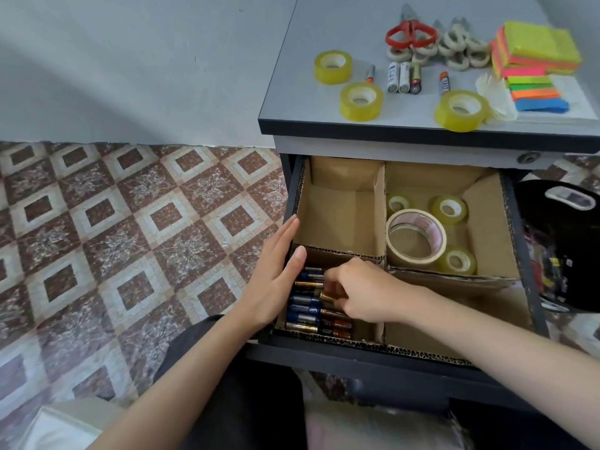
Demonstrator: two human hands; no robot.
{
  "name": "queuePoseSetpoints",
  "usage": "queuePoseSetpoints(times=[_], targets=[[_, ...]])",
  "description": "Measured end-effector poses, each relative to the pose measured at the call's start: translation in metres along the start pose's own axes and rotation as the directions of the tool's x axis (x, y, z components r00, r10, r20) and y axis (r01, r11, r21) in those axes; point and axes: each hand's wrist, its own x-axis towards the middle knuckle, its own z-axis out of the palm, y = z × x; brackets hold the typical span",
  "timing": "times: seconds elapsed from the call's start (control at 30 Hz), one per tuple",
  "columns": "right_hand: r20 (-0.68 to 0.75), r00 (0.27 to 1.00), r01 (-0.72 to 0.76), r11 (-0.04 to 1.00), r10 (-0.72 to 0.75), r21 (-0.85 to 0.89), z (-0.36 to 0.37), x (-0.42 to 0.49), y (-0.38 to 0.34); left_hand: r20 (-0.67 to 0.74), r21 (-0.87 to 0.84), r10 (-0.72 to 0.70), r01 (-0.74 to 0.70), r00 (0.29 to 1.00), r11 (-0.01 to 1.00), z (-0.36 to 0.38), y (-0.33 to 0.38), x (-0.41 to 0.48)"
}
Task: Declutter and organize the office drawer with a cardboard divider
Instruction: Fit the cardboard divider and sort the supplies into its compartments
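Our left hand (276, 274) lies flat, fingers straight and together, along the left edge of the open drawer (357, 352), thumb over a wall of the cardboard divider (380, 216); our right hand (367, 290) reaches into the near-left compartment, fingers curled, pinching a gold-tipped battery (326, 297) just above the row of batteries (305, 308) lying side by side there; the far-right compartment holds a large tape roll (409, 258) with small yellow tape rolls (461, 211) around it; on the cabinet top (292, 92) behind the drawer we see loose batteries (402, 77), more yellow tape (349, 107), red scissors (410, 35) and bright sticky notes (535, 47)
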Motion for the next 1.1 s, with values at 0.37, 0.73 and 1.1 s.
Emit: queuePoseSetpoints(times=[0.37,0.73,1.1], targets=[[0.018,0.992,-0.118,0.96,0.127,-0.253,0.012,0.012,-0.004,0.036,0.071,0.014,-0.016,0.999,0.997,0.002,-0.004,0.002],[0.08,0.986,-0.132,0.978,0.146,-0.158,0.013,0.024,0.005,0.031,0.022,0.012,-0.012,0.999,1.0,0.003,-0.008,0.003],[-0.016,0.999,-0.053,0.99,0.051,-0.133,0.012,0.015,0.005,0.026,0.042,0.011,-0.012,1.0,0.999,0.004,-0.008,0.004]])
